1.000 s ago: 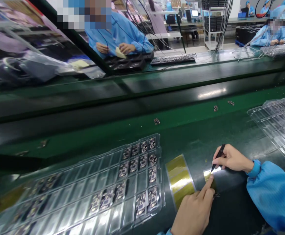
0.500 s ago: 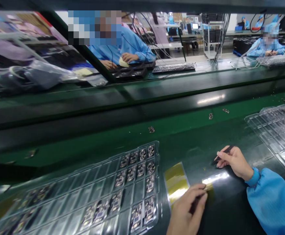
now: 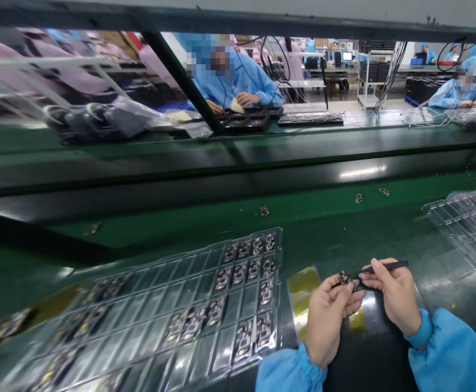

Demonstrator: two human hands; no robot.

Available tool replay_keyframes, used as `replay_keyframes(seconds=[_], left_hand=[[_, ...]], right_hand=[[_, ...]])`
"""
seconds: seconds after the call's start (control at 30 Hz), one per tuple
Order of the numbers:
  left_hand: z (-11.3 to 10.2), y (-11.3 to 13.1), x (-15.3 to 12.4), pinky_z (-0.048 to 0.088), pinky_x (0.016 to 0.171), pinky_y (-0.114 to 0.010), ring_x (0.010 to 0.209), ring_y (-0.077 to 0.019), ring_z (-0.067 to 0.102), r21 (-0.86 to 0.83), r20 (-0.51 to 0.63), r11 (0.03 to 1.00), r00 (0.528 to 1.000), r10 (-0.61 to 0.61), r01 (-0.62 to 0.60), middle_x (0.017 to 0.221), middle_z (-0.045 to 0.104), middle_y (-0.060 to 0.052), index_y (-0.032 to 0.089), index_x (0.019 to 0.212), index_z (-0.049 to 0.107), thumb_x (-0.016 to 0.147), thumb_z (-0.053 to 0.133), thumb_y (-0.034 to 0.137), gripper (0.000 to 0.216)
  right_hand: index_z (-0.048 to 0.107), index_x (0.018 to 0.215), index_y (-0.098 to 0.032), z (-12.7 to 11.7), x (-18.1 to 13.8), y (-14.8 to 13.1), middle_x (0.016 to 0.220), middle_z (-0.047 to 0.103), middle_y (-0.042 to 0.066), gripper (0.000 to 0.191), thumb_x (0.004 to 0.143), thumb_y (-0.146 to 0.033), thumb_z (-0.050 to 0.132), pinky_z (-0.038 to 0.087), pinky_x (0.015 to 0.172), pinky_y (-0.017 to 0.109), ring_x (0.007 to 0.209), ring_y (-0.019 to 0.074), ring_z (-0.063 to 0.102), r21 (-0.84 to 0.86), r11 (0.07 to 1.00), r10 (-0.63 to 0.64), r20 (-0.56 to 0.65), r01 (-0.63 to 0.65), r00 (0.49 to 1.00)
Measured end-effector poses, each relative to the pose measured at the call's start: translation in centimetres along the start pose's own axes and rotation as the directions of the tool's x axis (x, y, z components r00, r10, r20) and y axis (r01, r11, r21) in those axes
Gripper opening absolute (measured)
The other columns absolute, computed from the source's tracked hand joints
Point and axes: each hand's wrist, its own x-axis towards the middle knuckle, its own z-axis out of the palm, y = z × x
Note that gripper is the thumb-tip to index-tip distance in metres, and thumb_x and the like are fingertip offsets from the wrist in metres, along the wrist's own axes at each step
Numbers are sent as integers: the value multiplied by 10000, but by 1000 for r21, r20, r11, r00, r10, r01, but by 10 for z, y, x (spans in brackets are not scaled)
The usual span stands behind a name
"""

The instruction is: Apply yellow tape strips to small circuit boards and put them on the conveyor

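Observation:
My left hand (image 3: 328, 313) pinches a small circuit board (image 3: 345, 278) between thumb and fingers, raised over the dark green bench. My right hand (image 3: 395, 291) is closed round slim black tweezers (image 3: 391, 266), their tip pointing left close to the board; whether it touches, I cannot tell. Beneath and beside my left hand lies a clear sheet with amber tape (image 3: 303, 286). Another amber tape piece (image 3: 357, 321) shows under my hands. Left of them, a clear plastic tray (image 3: 205, 351) holds several circuit boards in its slots, some slots bare.
A second clear tray (image 3: 467, 228) lies at the right. Loose small boards (image 3: 264, 210) are scattered along the green strip behind. A dark ledge (image 3: 262, 174) runs across, and a slanted post (image 3: 181, 76) rises at left. Across the bench, a person in blue (image 3: 242, 81) handles black parts.
My left hand has lifted from the amber tape and now holds a circuit board. My right hand has brought the tweezers left towards it. The view has shifted slightly left.

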Motion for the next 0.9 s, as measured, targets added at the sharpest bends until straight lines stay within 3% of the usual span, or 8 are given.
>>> replay_keyframes(seconds=[0.3, 0.9], left_hand=[[1, -1, -1, 529, 604, -250, 683, -190, 666, 7, 24, 1000, 1000, 5, -5, 766, 691, -109, 111, 912, 503, 662, 697, 237, 340], [2, 0, -3, 528, 596, -243, 701, -203, 670, 1, -8, 1000, 1000, 17, -17, 751, 691, -98, 115, 908, 501, 641, 713, 233, 361]], right_hand=[[588, 750, -142, 1, -4, 16, 731, 669, 48, 188, 779, -321, 638, 539, 660, 326, 694, 202, 652, -110, 985, -120, 108, 132, 987], [605, 736, -147, 5, -7, 14, 730, 660, 60, 174, 773, -316, 626, 514, 680, 321, 703, 204, 641, -221, 959, -159, 100, 178, 982]])
